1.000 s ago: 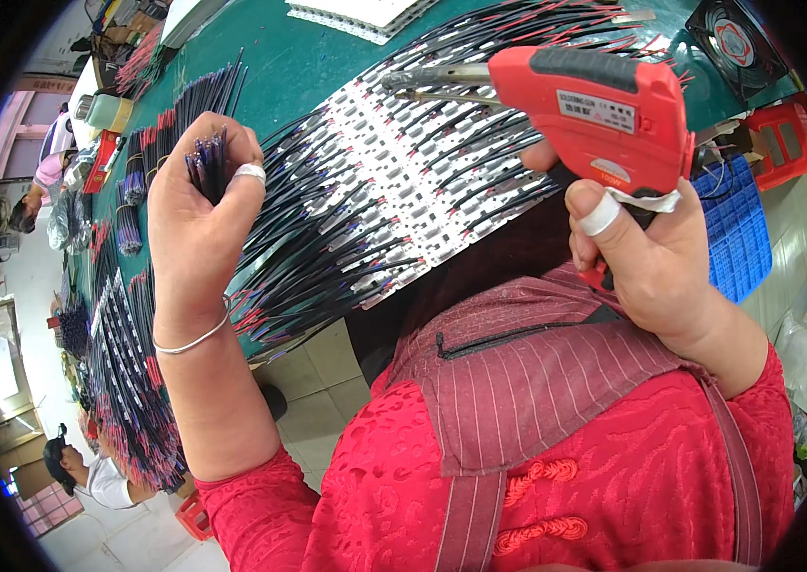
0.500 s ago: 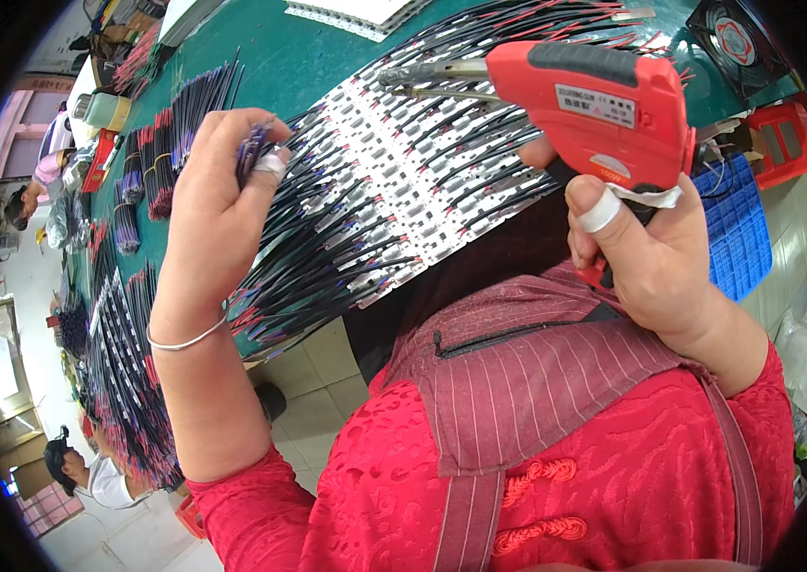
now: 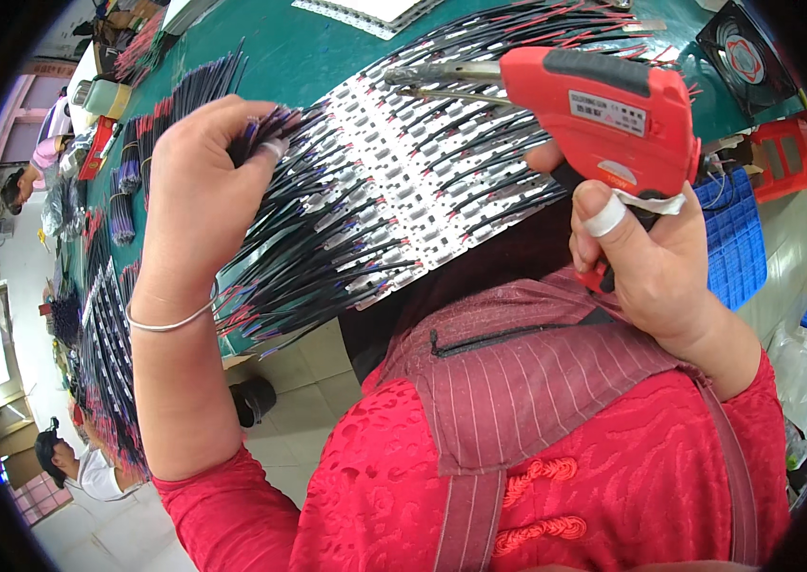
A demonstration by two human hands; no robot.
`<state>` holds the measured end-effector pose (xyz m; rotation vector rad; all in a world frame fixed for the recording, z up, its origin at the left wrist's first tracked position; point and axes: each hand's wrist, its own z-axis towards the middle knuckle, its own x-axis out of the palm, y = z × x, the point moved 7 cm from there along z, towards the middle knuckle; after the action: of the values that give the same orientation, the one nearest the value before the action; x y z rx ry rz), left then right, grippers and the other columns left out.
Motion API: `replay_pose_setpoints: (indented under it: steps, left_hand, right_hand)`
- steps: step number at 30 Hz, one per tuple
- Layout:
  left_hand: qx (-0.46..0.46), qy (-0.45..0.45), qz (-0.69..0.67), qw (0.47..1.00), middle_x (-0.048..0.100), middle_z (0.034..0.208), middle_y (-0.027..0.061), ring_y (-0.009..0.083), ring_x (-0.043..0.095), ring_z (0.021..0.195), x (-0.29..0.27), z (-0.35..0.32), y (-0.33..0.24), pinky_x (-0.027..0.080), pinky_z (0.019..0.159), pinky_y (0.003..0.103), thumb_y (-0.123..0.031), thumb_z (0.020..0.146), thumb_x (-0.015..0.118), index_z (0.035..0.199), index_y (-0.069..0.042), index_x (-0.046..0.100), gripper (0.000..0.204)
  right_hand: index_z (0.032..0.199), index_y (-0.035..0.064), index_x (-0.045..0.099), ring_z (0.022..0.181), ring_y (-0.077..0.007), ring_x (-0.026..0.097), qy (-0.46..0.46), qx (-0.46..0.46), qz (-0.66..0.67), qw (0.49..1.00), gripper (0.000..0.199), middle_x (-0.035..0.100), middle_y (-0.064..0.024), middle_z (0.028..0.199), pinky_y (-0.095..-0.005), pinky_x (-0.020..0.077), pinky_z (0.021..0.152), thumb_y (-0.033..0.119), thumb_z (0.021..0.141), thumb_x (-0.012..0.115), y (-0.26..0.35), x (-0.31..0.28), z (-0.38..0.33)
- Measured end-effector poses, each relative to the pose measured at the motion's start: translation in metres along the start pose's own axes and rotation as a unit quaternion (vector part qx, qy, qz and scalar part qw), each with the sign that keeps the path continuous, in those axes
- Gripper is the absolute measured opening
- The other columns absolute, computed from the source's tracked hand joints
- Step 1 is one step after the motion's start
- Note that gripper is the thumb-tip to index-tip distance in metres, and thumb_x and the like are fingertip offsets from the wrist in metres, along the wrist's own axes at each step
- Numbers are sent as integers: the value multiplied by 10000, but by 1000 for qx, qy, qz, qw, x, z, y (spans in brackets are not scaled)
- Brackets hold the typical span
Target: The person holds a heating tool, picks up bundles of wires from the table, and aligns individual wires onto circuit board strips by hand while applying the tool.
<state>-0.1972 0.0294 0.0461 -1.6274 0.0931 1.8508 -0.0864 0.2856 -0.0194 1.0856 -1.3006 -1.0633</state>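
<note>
My right hand (image 3: 646, 257) is wrapped round the grip of a red and black soldering gun (image 3: 604, 119). Its metal tip points left, above a panel of white circuit boards (image 3: 403, 191). Many black wires with red and purple ends stick out from both sides of the panel. My left hand (image 3: 208, 181) is closed on a small bunch of wires (image 3: 265, 132) at the panel's left side, ends toward the boards. White tape is wound on both thumbs.
Tied wire bundles (image 3: 122, 205) lie on the green table (image 3: 280, 59) at the left. A black fan (image 3: 742, 52) stands at the far right, above red crates (image 3: 789, 157) and a blue basket (image 3: 732, 238). Other people (image 3: 89, 467) are at the left edge, beyond more wired boards (image 3: 108, 353).
The left hand has turned and shifted slightly left, its bunch of wires now tilted toward the boards. My right hand and the soldering gun have moved a little right and down.
</note>
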Motion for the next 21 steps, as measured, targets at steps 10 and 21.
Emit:
replay_pose_setpoints:
  steps: [10, 21]
  left_hand:
    - [185, -114, 208, 954, 625, 921, 75, 260, 634, 812, 28, -4, -13, 516, 701, 356, 107, 627, 648, 964, -58, 725, 383]
    - [163, -86, 185, 965, 601, 902, 79, 255, 619, 823, 42, -10, 0, 509, 707, 361, 126, 568, 658, 1010, -44, 720, 477]
  right_hand:
    - [1186, -34, 573, 625, -78, 525, 16, 12, -23, 1000, 270, 664, -136, 1125, -261, 472, 558, 152, 993, 602, 1, 7, 11]
    - [1242, -40, 562, 813, -106, 615, 57, -21, -82, 995, 328, 676, -149, 1146, -258, 514, 711, 27, 933, 646, 12, 27, 23]
